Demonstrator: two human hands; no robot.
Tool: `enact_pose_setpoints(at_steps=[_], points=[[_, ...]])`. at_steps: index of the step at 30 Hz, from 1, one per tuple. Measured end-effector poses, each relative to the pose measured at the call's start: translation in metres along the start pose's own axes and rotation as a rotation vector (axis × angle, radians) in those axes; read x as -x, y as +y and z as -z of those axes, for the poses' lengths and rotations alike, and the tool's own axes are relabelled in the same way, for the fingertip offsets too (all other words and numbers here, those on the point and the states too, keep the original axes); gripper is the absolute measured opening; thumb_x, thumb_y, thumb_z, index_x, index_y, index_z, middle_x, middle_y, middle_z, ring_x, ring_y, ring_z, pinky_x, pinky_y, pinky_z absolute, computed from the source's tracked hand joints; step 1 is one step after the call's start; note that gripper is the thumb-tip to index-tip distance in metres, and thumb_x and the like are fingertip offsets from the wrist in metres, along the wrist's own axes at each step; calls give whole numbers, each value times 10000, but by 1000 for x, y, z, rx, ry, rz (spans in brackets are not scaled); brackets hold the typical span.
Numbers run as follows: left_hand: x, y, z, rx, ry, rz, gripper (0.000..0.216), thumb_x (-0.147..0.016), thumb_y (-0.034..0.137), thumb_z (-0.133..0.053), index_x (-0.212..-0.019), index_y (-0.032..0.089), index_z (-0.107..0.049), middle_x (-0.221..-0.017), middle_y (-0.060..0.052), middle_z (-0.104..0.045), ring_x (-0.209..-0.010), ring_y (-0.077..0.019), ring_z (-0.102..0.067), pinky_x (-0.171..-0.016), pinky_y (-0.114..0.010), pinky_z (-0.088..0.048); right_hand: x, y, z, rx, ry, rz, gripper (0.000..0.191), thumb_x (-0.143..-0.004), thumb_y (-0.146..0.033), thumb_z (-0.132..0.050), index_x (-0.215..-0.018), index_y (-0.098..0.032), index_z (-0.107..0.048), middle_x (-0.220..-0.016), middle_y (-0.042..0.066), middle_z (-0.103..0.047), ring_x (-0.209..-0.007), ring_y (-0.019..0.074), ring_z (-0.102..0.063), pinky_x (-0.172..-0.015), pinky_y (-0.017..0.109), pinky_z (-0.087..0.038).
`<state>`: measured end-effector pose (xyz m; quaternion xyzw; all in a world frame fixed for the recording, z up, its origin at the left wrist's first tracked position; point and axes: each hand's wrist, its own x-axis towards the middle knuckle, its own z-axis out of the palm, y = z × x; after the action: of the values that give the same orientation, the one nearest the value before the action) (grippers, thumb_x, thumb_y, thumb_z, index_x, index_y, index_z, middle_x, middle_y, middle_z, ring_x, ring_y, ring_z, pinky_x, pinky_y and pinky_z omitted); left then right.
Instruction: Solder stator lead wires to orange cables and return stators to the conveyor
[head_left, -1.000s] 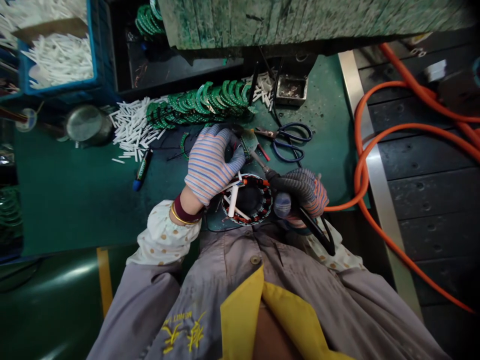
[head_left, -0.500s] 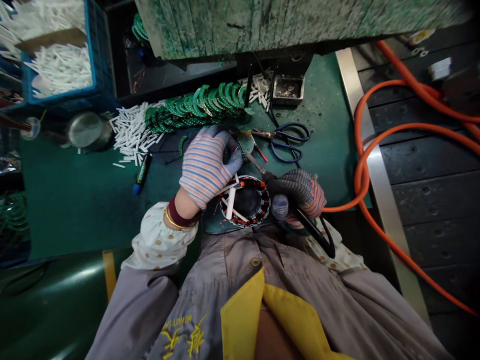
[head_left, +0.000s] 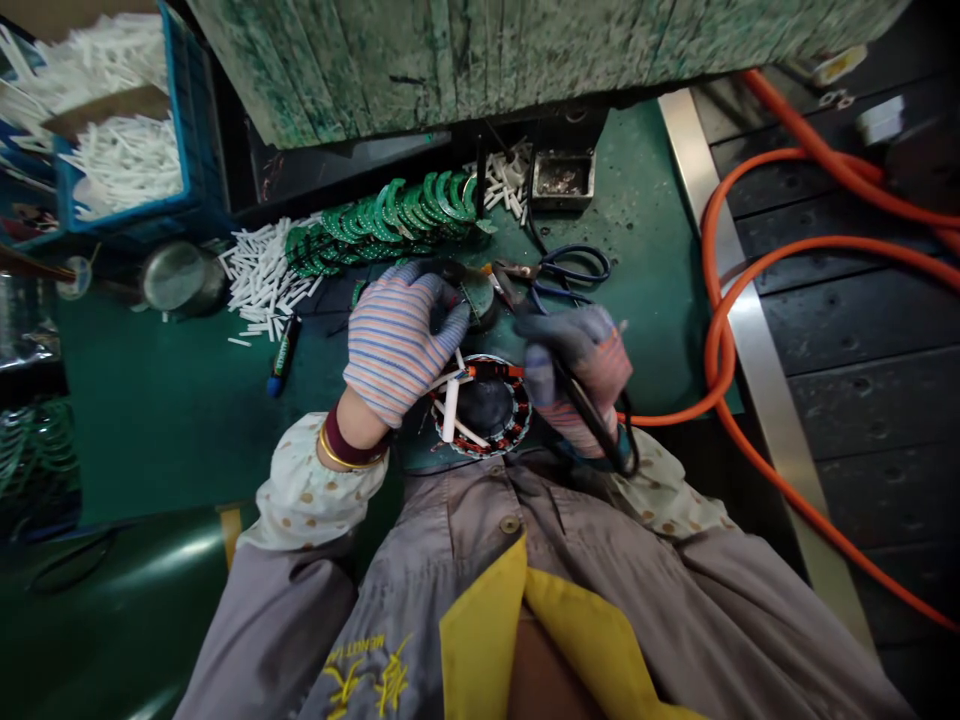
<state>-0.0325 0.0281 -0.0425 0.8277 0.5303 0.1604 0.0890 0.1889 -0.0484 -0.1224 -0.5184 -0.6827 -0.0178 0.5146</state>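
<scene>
A round motor stator with copper windings and white sleeve tubes lies at the near edge of the green bench. My left hand, in a striped glove, curls over the stator's far left rim with its fingers closed on the wires there. My right hand, also gloved, grips a black-handled tool whose metal tip points up and left past the stator's far rim. What sits at the tip is blurred.
Blue-handled scissors lie just beyond the hands. A row of green curved pieces, loose white tubes, a marker, a metal cup and a small metal tray sit farther back. An orange hose loops at right. A blue crate holds white tubes.
My right hand has swung the tool upward and to the left, closer to the scissors. My left hand stays curled on the stator's rim. The view has shifted slightly.
</scene>
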Motion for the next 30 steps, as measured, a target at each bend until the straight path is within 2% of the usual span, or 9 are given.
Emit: enact_pose_setpoints(at_steps=[2, 5, 9, 15, 19, 21, 23, 25, 30], points=[[-2, -3, -1, 8, -1, 5, 102, -1085, 391, -809, -1052, 295, -807, -1164, -96, -830, -1190, -404, -797, -1128, -555, -674, -16, 0, -14, 65, -99, 42, 350, -1105, -281, -726, -1417, -338, -875, -1104, 59, -796, -1001, 276, -713, -887, 419, -582], [-4, -9, -1, 40, -16, 0, 101, -1074, 381, -829, -1058, 285, -802, -1168, -94, -831, -1197, -396, -805, -1123, -544, -694, -24, 2, -29, 105, -191, -15, 404, -1073, -240, -810, -1456, -350, -878, -1198, 89, -765, -1076, 301, -697, -954, 449, -597], [-4, -14, -1, 115, -24, -36, 131, -1079, 364, -845, -1034, 269, -768, -1171, -96, -839, -1184, -376, -820, -1122, -524, -703, -17, 6, -34, 68, -199, -85, 388, -1071, -242, -812, -1444, -335, -861, -1208, 96, -712, -1090, 305, -677, -991, 481, -629], [-12, -15, -6, 101, -6, -6, 96, -1080, 336, -793, -1023, 270, -754, -1113, -83, -839, -1142, -365, -826, -1127, -523, -701, -23, 14, -41, 95, -197, -51, 370, -1059, -288, -807, -1422, -339, -854, -1181, 86, -705, -1089, 289, -678, -940, 440, -639], [-20, -18, -5, 62, -47, 1, 85, -1040, 326, -816, -1023, 269, -756, -1071, -76, -820, -1100, -361, -818, -1114, -518, -683, -15, 13, -25, 25, -88, -61, 260, -1139, -416, -702, -1312, -332, -877, -1105, 85, -723, -1034, 292, -704, -907, 444, -608], [-22, -20, -1, 54, -85, -6, 80, -1029, 327, -810, -1026, 267, -758, -1058, -75, -807, -1088, -358, -814, -1112, -511, -678, -5, 10, -10, 22, -50, -53, 351, -1193, -526, -598, -1202, -316, -880, -1007, 91, -739, -961, 288, -703, -873, 443, -599], [-24, -21, 3, 51, -123, -16, 72, -1025, 332, -791, -1033, 266, -765, -1057, -77, -803, -1066, -353, -812, -1088, -498, -683, 5, 8, 2, 6, -65, -16, 467, -1210, -636, -544, -1111, -320, -873, -873, 82, -710, -856, 278, -674, -829, 441, -595], [-24, -22, 6, 41, -136, -27, 69, -1023, 337, -773, -1034, 270, -766, -1061, -78, -809, -1040, -346, -808, -1039, -477, -691, 12, 6, 8, -55, -92, 27, 493, -1198, -696, -560, -1071, -339, -875, -776, 61, -654, -784, 270, -642, -805, 436, -592], [-24, -16, 6, 12, -106, -18, 63, -1013, 308, -781, -1003, 279, -726, -1023, -78, -808, -1024, -352, -804, -988, -475, -684, 12, 7, 7, -85, -142, 57, 511, -1212, -694, -532, -1062, -369, -896, -738, 49, -620, -781, 273, -658, -842, 426, -604]])
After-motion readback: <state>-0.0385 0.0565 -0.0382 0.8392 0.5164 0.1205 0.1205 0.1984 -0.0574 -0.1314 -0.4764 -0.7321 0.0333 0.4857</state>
